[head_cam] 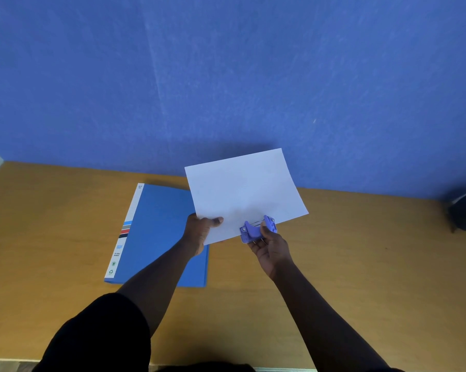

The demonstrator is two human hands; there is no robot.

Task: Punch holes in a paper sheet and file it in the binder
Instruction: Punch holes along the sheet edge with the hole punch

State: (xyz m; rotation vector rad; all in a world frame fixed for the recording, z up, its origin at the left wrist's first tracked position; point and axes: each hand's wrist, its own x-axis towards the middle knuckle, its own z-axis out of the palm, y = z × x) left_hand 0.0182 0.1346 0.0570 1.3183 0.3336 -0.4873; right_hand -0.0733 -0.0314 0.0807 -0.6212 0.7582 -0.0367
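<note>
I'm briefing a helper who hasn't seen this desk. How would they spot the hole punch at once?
Start at the wooden table below the blue wall, then find the white paper sheet held above it. The hole punch sits on the sheet's near edge, gripped by the right hand. It is small and purple, unlike the flat blue binder.

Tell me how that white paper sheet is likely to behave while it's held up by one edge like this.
The paper sheet looks thin and probably floppy: the left hand pinches only its near corner, so the far end may droop. It seems very light. The hole punch, held by the right hand on the near edge, likely steadies it somewhat.
</note>
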